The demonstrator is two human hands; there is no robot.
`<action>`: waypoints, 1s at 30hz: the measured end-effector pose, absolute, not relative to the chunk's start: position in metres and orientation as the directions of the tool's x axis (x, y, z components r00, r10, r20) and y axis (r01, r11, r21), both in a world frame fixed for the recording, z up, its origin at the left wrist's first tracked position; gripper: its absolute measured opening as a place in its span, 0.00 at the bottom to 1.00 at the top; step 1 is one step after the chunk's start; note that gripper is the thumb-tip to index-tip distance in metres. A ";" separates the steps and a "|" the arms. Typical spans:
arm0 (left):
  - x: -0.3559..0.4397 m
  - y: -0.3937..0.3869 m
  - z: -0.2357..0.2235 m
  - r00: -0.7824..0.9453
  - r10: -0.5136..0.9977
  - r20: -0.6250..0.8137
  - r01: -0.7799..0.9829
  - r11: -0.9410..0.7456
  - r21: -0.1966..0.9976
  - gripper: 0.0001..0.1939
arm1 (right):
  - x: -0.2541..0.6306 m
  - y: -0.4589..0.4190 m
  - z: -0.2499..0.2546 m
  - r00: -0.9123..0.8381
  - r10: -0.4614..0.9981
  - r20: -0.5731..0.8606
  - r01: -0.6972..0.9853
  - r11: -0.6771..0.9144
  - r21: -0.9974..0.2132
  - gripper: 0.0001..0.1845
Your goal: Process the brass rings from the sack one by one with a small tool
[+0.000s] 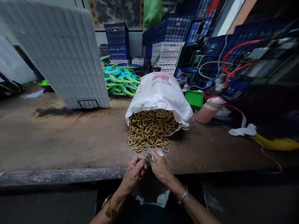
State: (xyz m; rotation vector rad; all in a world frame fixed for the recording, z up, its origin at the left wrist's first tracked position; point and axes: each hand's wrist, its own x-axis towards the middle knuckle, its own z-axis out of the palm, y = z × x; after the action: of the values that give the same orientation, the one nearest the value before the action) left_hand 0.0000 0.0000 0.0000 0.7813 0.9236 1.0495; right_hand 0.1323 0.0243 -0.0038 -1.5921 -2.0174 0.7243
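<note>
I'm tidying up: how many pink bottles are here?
1: a pink bottle on the table, right of the white sack; others could be hidden behind things.

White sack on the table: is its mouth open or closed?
Open: the white sack lies with its mouth toward the camera, and gold rings spill out onto the table.

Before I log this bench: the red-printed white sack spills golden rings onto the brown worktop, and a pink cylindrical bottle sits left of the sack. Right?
No: the head view shows the pink cylindrical bottle right of the white sack. The golden rings do spill onto the brown worktop.
</note>
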 end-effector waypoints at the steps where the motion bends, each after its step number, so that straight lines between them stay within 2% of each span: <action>1: 0.001 0.001 0.001 0.208 0.945 -0.253 -0.365 0.315 0.876 0.15 | 0.132 0.022 -0.004 -0.234 0.972 0.037 0.734 0.201 -0.649 0.07; 6: 0.002 0.003 0.004 0.173 0.949 -0.262 -0.326 0.306 0.894 0.17 | 0.132 0.019 -0.003 -0.298 0.954 0.040 0.737 0.257 -0.625 0.12; 12: 0.000 0.004 0.005 0.192 0.963 -0.190 -0.307 0.243 0.920 0.17 | 0.132 0.021 0.001 -0.328 0.944 0.030 0.743 0.278 -0.609 0.16; 19: -0.002 0.005 0.004 0.200 0.968 -0.151 -0.290 0.205 0.935 0.17 | 0.131 0.021 0.006 -0.343 0.939 0.022 0.756 0.290 -0.586 0.15; 25: -0.008 0.002 0.000 0.217 0.974 -0.064 -0.221 0.113 0.969 0.15 | 0.133 0.025 0.008 -0.425 0.905 -0.019 0.715 0.322 -0.621 0.12; 27: -0.009 -0.003 0.005 0.225 0.973 -0.043 -0.186 0.086 0.979 0.15 | 0.135 0.027 0.005 -0.402 0.914 -0.056 0.764 0.301 -0.570 0.12; 30: -0.008 -0.011 0.015 0.289 0.956 -0.054 -0.170 0.107 0.980 0.15 | 0.141 0.032 -0.002 -0.266 0.959 -0.101 0.887 0.202 -0.416 0.13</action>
State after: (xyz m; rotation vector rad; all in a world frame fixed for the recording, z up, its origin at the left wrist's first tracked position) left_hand -0.0081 -0.0113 0.0148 1.1386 0.9045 1.0227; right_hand 0.1409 0.0321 -0.0017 -1.7820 -2.2895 0.5950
